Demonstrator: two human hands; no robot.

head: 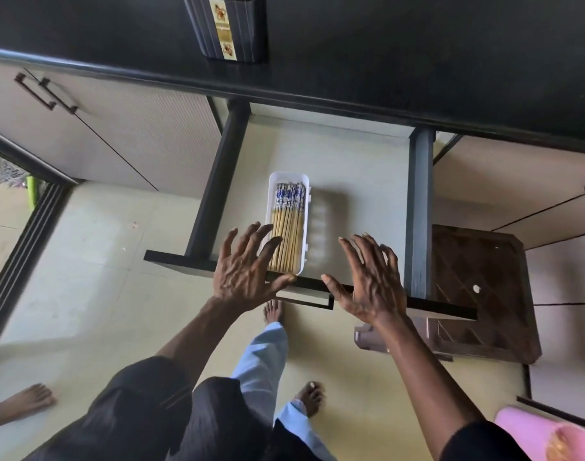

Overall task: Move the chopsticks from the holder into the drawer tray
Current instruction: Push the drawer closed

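Several bamboo chopsticks (287,224) with blue-and-white patterned ends lie side by side in a white tray (305,207) inside the pulled-out drawer (357,168). The dark ribbed holder (228,28) with a gold label stands on the black counter (417,54) above. My left hand (248,271) hovers open over the drawer's front edge, its fingers spread at the tray's near left corner. My right hand (367,281) is open too, fingers spread, above the front edge to the right of the tray. Neither hand holds anything.
A brown plastic stool (477,294) stands just right of the drawer. Cabinet doors with dark handles (45,93) are on the left. My bare feet (309,397) are on the tiled floor; another person's foot (28,399) is at lower left, a pink object (547,434) at lower right.
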